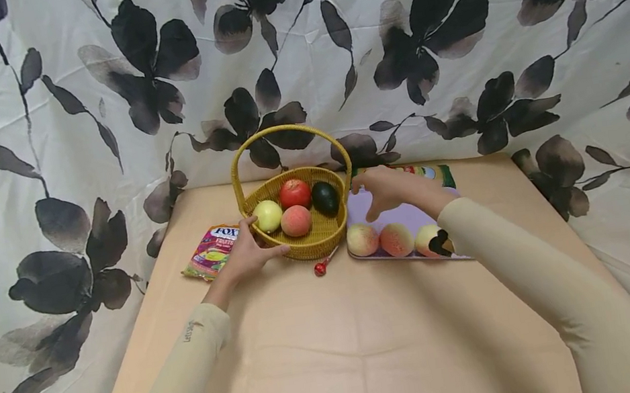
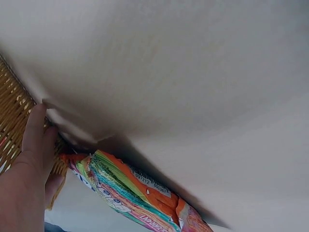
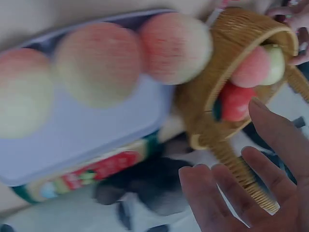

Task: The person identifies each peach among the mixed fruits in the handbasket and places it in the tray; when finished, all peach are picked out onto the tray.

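A yellow wicker basket (image 1: 322, 247) with a tall handle stands at the back of the table. In it lie a pale green apple-like fruit (image 1: 267, 216), a red round fruit (image 1: 294, 194), a peach (image 1: 297, 221) and a dark avocado-like fruit (image 1: 325, 198). My left hand (image 1: 246, 256) rests against the basket's left side, its fingers extended along the woven wall in the left wrist view. Beside the basket's right rim, my right hand (image 1: 383, 190) hovers above a lilac tray (image 1: 403, 210), fingers spread and holding nothing. Three peaches (image 3: 99, 63) sit along the tray's near edge.
Left of the basket lies a colourful Fox's candy bag (image 1: 213, 252), close to my left hand. A red lollipop (image 1: 320, 268) is in front of the basket. Behind the tray, a green-edged packet (image 1: 440, 174) partly shows. A floral cloth (image 1: 365, 121) hangs behind the table.
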`<state>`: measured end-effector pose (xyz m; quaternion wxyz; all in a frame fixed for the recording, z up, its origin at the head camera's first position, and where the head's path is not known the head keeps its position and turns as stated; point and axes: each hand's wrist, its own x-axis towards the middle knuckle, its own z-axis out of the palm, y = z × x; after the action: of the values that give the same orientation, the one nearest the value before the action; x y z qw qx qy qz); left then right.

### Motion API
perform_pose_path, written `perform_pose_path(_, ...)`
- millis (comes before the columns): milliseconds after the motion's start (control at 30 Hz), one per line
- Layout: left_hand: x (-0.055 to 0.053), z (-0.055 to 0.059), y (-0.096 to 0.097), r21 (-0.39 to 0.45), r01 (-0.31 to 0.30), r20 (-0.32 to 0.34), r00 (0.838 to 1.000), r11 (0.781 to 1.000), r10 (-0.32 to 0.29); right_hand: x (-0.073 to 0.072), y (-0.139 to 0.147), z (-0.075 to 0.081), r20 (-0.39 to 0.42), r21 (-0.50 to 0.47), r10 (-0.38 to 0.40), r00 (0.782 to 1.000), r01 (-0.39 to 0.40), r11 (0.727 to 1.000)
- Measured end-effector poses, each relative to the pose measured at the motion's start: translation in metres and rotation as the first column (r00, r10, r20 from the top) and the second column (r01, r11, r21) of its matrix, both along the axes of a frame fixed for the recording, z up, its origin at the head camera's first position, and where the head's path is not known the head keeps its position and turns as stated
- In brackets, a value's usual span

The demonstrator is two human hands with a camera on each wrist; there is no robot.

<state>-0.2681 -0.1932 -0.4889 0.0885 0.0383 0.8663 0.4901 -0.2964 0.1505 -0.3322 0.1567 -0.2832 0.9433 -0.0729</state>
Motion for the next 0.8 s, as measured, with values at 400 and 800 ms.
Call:
perform_pose_path(400, -0.003, 0.0, -0.001, 0.033, -0.007, 0.007, 1.0, 0.999, 0.007, -0.031, -0.086, 0.018, 0.006, 0.021, 0.065, 0.998, -0.065, 0.998)
perform_pose_path(800, -0.001, 0.0, -0.001, 0.033, -0.012, -0.007, 1.0, 0.999, 0.012, -0.054, -0.141, -0.016, 0.184, 0.054, 0.024, 0.983, -0.035, 0.998)
